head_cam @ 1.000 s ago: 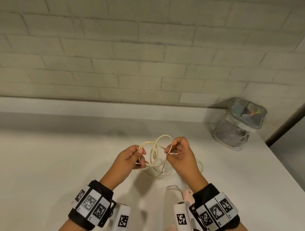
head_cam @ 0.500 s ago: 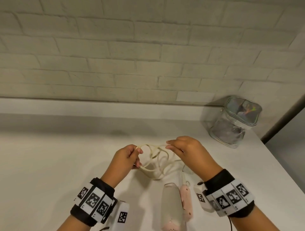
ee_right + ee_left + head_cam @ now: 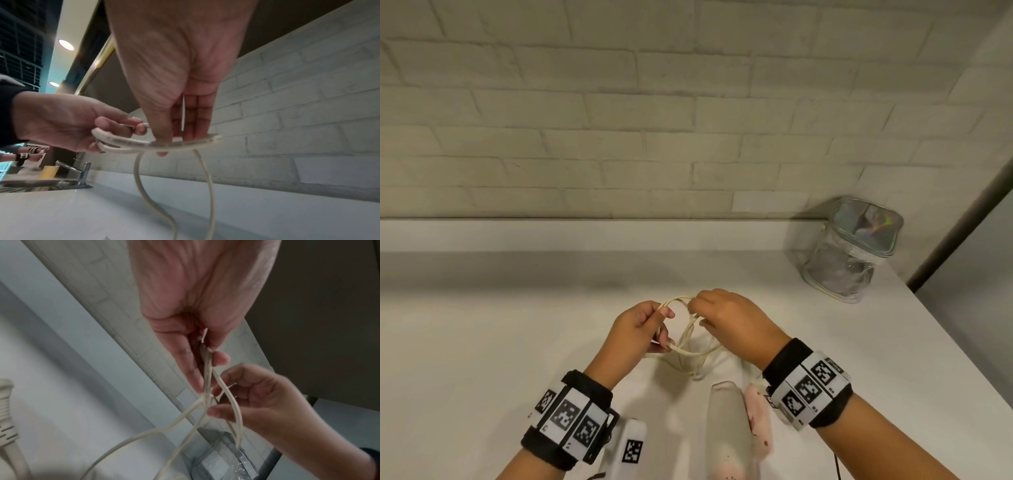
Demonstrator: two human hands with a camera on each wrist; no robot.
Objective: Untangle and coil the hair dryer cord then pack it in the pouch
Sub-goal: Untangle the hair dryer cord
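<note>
Nearest, the hair dryer (image 3: 729,428) lies on the white counter (image 3: 482,342) between the wrists. Just beyond it, the left hand (image 3: 635,330) pinches several loops of the cream cord (image 3: 688,356) between thumb and curled fingers (image 3: 192,369). The right hand (image 3: 732,320) faces it, thumb and fingertips (image 3: 162,139) closed on the same loops; slack strands hang to the counter. Far right, the clear pouch (image 3: 849,250) stands by the brick wall (image 3: 654,120)

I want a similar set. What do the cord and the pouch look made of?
Cord: cream, flat, matte, bending in soft loops, so probably rubbery plastic insulation. Pouch: clear glossy sides that crease and glint, likely soft vinyl, with an iridescent top panel.
</note>
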